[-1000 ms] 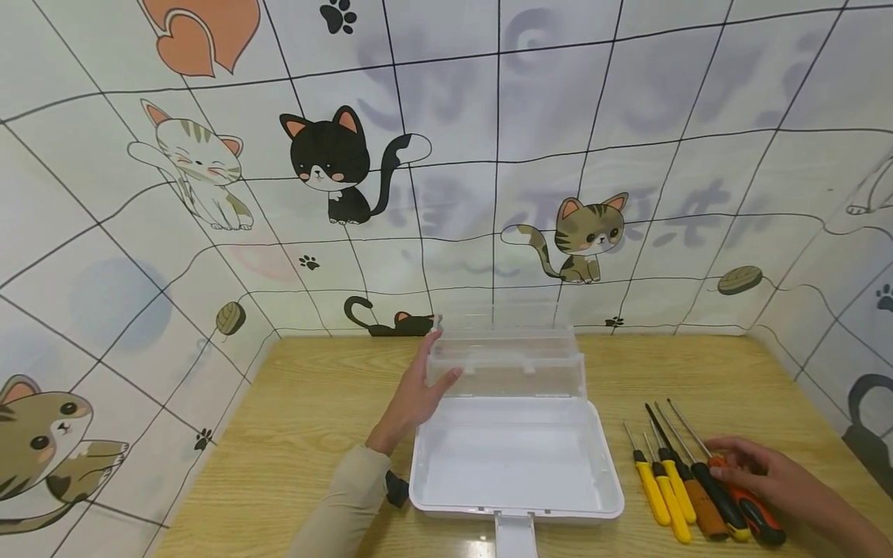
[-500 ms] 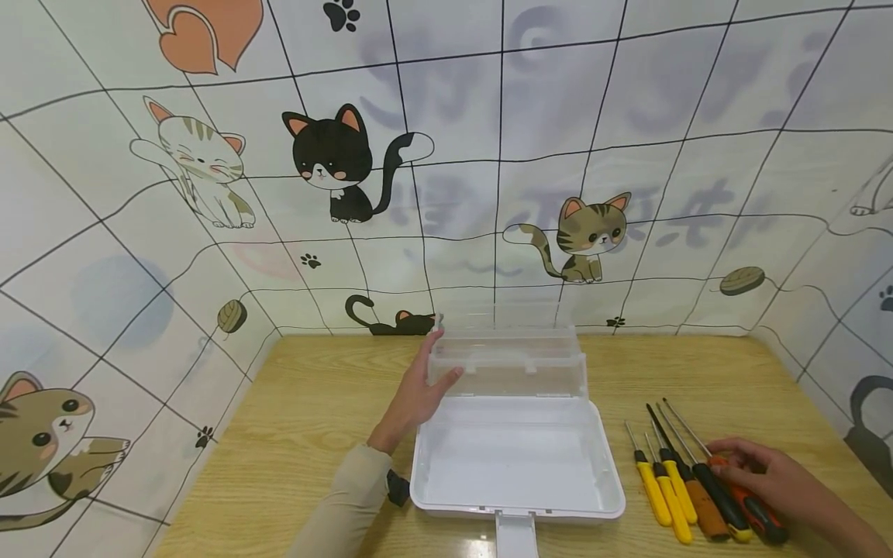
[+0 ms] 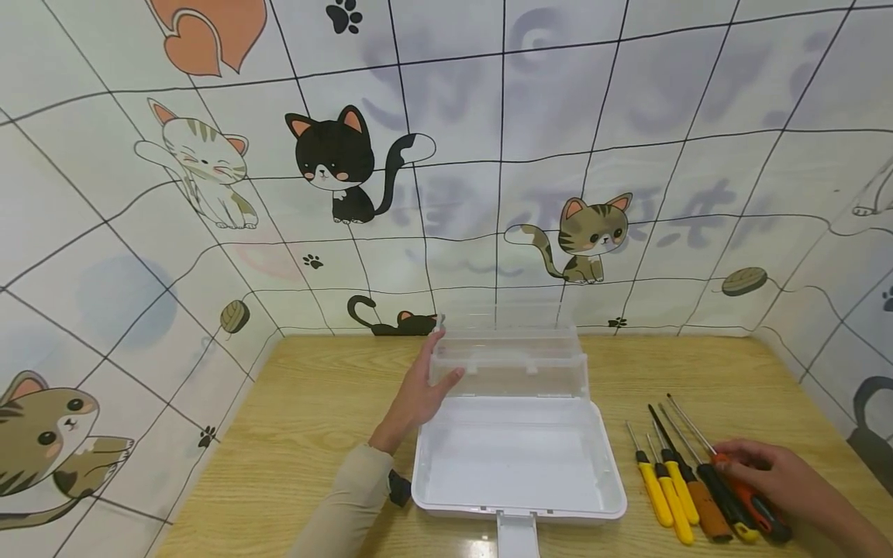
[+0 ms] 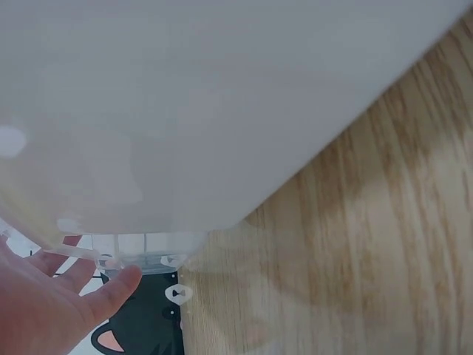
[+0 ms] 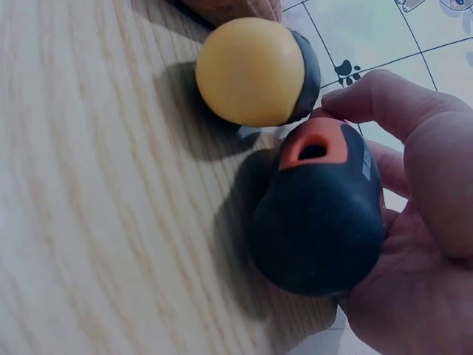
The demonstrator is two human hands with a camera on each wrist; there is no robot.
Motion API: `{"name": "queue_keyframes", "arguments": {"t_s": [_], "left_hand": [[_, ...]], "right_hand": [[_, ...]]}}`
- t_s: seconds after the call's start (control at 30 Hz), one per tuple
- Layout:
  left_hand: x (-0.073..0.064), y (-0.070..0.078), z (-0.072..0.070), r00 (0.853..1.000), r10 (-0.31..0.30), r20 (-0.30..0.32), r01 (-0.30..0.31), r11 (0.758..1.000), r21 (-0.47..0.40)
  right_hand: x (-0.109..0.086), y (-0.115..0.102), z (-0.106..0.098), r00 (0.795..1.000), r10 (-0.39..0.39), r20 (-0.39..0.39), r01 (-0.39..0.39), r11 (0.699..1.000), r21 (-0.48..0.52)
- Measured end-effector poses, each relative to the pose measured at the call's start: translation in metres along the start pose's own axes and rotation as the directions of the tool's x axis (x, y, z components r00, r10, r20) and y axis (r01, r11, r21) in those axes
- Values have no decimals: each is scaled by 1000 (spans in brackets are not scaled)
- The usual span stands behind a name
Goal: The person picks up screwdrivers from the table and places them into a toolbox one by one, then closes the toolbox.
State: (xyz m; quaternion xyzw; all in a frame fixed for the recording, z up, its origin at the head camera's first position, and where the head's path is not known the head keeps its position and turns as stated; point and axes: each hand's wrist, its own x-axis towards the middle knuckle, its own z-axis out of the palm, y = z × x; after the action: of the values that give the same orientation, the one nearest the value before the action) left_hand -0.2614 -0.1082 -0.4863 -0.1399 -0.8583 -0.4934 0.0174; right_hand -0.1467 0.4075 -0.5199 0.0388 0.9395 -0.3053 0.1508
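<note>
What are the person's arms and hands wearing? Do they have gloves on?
No gloves! The left hand and right hand are bare, with no rings showing. A plain, light beige sleeve covers the left forearm down to the wrist. No sleeve shows on the right forearm. A small black object sits beside the left cuff.

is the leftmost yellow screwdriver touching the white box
Apart. The head view shows a strip of bare tabletop between the handle of the leftmost yellow screwdriver and the right edge of the white box.
</note>
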Motion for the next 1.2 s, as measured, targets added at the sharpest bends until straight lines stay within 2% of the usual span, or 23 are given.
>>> {"name": "queue_keyframes", "arguments": {"t_s": [0.23, 0.5, 0.7, 1.0, 1.2], "left_hand": [[0, -2, 0, 1000, 5, 7, -5, 1000, 0], [0, -1, -1, 1000, 16, 8, -16, 1000, -4], [0, 0, -1, 1000, 17, 13, -17, 1000, 0], [1, 1, -1, 1000, 4, 5, -4, 1000, -12], [1, -1, 0, 1000, 5, 8, -5, 1000, -18]], "right_hand": [[2, 2, -1, 1000, -10, -10, 10, 1000, 14], [2, 1, -3, 995, -28, -99, 27, 999, -17], [-1, -1, -5, 990, -46, -131, 45, 999, -10], [-1, -1, -6, 990, -65, -124, 72, 996, 52], [1, 0, -5, 993, -51, -102, 56, 997, 47]]}}
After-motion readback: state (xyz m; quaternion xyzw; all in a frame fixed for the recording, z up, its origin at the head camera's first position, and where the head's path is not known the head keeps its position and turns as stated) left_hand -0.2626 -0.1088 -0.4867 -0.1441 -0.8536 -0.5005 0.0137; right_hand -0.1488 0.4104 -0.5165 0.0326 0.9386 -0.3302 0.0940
